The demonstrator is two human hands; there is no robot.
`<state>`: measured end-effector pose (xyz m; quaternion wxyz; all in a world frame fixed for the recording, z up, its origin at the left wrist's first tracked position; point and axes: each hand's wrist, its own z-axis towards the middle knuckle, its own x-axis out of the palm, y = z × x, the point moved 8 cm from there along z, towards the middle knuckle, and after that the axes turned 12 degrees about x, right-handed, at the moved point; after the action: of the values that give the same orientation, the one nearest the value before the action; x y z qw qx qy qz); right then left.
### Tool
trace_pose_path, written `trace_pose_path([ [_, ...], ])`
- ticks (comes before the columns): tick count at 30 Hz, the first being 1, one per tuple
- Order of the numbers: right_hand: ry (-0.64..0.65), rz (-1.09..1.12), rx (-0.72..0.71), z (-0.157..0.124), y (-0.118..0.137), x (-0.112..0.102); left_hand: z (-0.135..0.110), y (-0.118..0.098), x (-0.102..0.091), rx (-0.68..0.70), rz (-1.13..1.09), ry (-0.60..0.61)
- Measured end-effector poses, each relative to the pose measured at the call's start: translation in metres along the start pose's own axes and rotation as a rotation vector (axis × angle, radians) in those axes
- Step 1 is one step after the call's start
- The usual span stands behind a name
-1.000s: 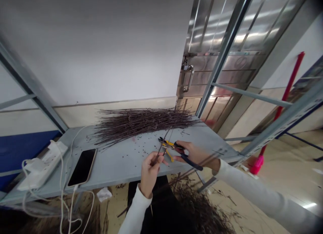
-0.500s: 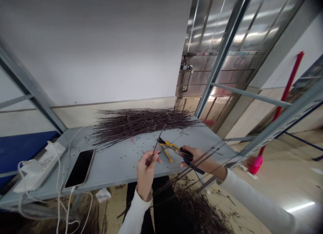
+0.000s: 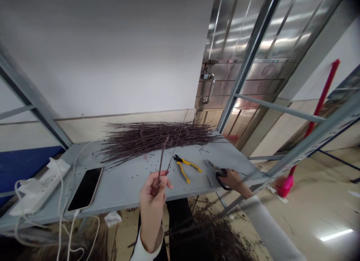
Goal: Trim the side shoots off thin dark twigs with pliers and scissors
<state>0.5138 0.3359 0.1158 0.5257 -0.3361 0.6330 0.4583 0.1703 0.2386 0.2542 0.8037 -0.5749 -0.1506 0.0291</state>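
Near six o'clock above the grey metal table point(image 3: 123, 189), our left hand point(image 3: 150, 201) pinches thin dark twigs point(image 3: 162, 159) upright, its fingers point(image 3: 160, 180) closed. At four o'clock, our right hand point(image 3: 234, 180) curls shut around black-handled scissors point(image 3: 220, 177). Yellow-handled pliers point(image 3: 186, 169) lie between them, below the twig pile point(image 3: 157, 139) at twelve.

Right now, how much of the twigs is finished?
Looks done: the heap of twigs on the floor and the small bits scattered on the table. In hand: a twig or two in the left hand, scissors in the right hand. Left: the long twig pile on the table.
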Motion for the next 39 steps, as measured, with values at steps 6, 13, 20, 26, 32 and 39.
trace_pose_path([
  [6, -0.029, -0.032, 0.059, 0.015, 0.024, -0.012, -0.002, 0.0, 0.006, -0.031, -0.012, 0.028],
  [13, 0.048, -0.008, -0.285, -0.034, 0.131, -0.008, -0.005, -0.005, 0.007, -0.023, 0.034, 0.006],
  [20, 0.2, -0.094, -0.281, -0.034, 0.165, 0.015, -0.006, -0.009, 0.0, 0.017, 0.102, -0.016],
  [26, 0.234, -0.075, -0.185, -0.025, 0.161, 0.012, -0.007, -0.015, -0.007, 0.065, 0.122, -0.015],
  [32, 0.377, 0.128, -0.23, -0.033, 0.15, -0.008, -0.008, -0.022, -0.01, 0.056, 0.098, -0.01],
  [39, 0.489, 0.6, -0.512, -0.085, 0.151, -0.085, -0.005, -0.019, -0.007, 0.014, 0.027, 0.017],
])
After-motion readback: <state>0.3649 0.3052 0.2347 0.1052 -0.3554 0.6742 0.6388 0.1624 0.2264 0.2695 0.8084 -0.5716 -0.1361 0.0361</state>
